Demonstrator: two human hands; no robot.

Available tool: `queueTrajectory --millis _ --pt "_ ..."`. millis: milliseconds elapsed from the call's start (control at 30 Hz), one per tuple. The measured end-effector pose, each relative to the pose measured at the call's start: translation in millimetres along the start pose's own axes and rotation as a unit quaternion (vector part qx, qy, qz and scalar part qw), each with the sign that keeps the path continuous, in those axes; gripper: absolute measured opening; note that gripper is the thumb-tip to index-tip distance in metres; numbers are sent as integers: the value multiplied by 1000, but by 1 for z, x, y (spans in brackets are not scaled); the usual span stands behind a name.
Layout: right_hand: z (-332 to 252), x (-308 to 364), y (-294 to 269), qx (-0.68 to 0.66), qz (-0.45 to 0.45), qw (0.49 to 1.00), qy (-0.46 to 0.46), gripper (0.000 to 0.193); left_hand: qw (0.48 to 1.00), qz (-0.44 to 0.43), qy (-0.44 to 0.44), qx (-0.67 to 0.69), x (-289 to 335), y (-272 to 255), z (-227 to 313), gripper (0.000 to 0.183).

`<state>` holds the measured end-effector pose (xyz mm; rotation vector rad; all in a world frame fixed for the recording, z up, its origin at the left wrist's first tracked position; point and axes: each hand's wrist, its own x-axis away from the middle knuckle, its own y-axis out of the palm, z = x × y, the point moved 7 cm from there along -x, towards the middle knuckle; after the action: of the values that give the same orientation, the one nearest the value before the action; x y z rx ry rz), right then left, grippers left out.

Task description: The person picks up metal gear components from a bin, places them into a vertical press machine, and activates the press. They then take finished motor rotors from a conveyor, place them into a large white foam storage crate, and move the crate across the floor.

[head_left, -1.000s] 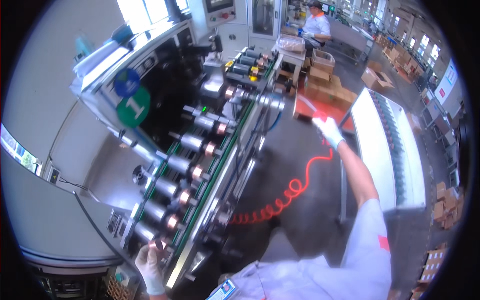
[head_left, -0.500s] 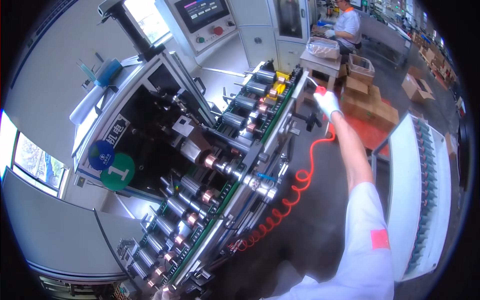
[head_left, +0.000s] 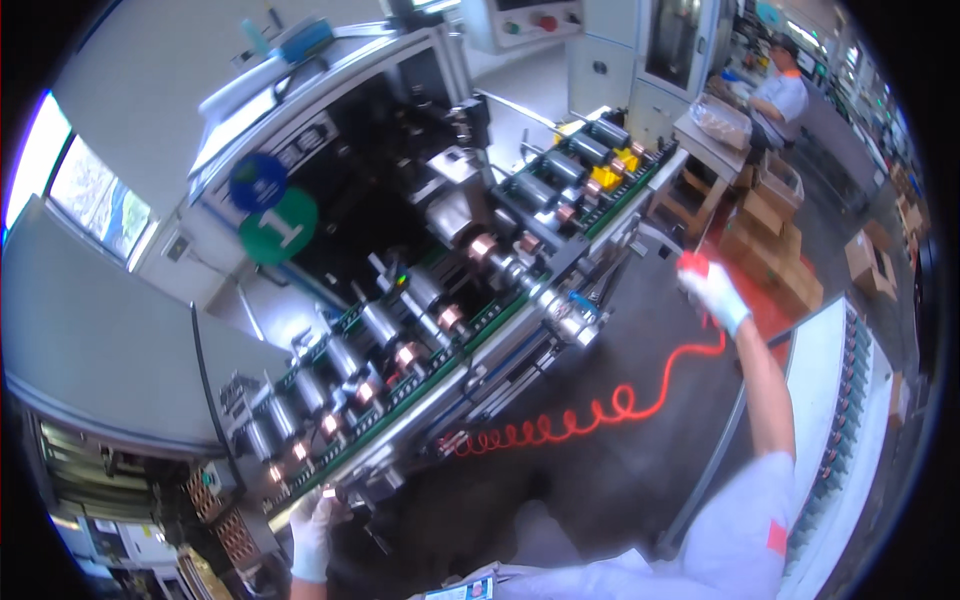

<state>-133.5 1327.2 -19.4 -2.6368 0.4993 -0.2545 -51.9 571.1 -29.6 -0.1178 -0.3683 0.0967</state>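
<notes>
In its white glove, my right hand (head_left: 716,288) is closed round a red air blow gun (head_left: 692,263), held out over the floor to the right of the conveyor. A coiled red hose (head_left: 610,408) runs from it to the conveyor's side. My left hand (head_left: 312,528), also gloved, is at the conveyor's near end, its fingers curled by a small shiny part; what they grip cannot be made out. Motor armatures (head_left: 383,325) with steel cores and copper commutators lie in a row along the green-edged conveyor (head_left: 400,402). One armature (head_left: 485,248) sits at the machine's middle station.
Behind the conveyor stands a machine cabinet with a dark opening (head_left: 350,165). A white rack (head_left: 820,400) of parts is at my right. Cardboard boxes (head_left: 770,250) lie beyond my right hand. Another person (head_left: 782,95) sits at a table at the far right.
My right hand with the blow gun has come down and nearer. My left hand has come further into view at the lower left. The view has shifted, and the hose hangs flatter.
</notes>
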Motion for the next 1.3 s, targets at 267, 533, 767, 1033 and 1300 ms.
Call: queueTrajectory --millis 267,533,767,1033,1300 --pt "-33 119 -29 4 89 996 33 29 993 -55 24 99 56 -66 -41 47" --pt "-201 334 315 156 -256 949 -101 26 976 -58 25 207 139 -187 -122 45" --pt "-224 342 391 188 -111 971 -97 35 982 -1 31 187 214 -312 -157 43" --pt "-130 284 302 64 65 993 -79 26 968 16 49 247 189 -376 -178 39" --pt "-186 336 539 110 -228 954 -158 35 982 -17 40 185 153 -428 -139 40"
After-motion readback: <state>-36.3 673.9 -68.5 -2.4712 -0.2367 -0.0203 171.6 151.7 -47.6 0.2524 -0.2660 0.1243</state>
